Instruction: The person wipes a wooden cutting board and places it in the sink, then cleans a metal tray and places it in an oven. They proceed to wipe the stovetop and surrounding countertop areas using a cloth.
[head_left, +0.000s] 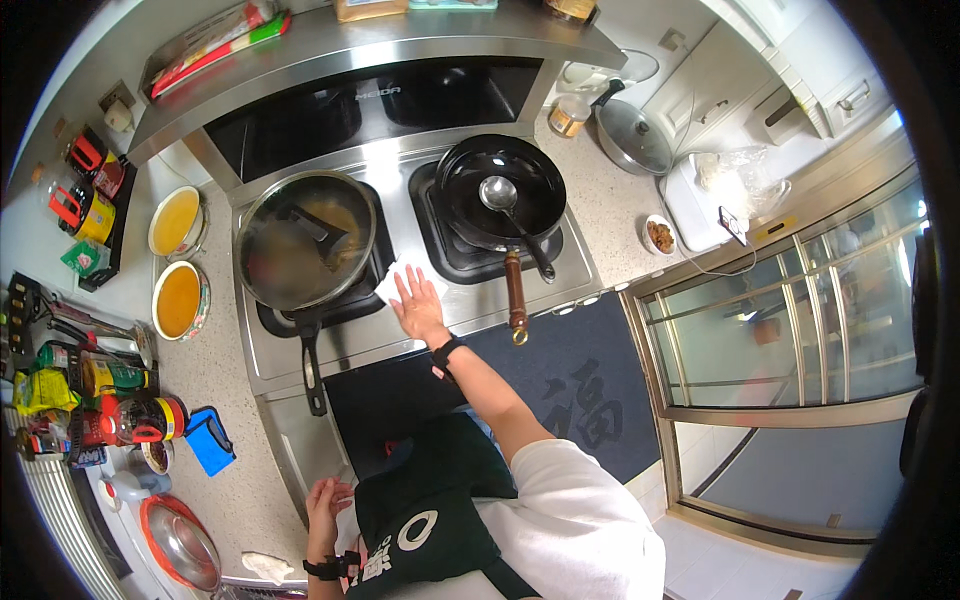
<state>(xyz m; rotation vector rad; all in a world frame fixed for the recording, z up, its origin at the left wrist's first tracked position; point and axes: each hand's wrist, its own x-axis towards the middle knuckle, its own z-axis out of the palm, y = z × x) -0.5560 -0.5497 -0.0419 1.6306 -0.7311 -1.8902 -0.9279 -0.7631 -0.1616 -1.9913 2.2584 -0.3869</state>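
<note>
My right hand (418, 306) lies flat, fingers spread, on a white paper towel or cloth (391, 287) on the stainless steel stovetop (352, 345), between the two burners. My left hand (328, 498) hangs low near the counter's edge beside my dark apron, fingers loosely bent; whether it holds anything cannot be told. On the left burner sits a frying pan (312, 367) under a glass lid (277, 262), with a black spatula or lid handle showing and food blurred beneath. A black wok (465, 202) with a wooden handle stands on the right burner, with a metal ladle (498, 193) in it.
Two bowls of yellow-orange liquid (175, 221) (177, 300) stand left of the stove. Sauce bottles (150, 420), a blue cloth (210, 442) and a colander (180, 544) line the left counter. Right of the stove are a lidded pot (636, 135), a jar (569, 116) and a small bowl (660, 235).
</note>
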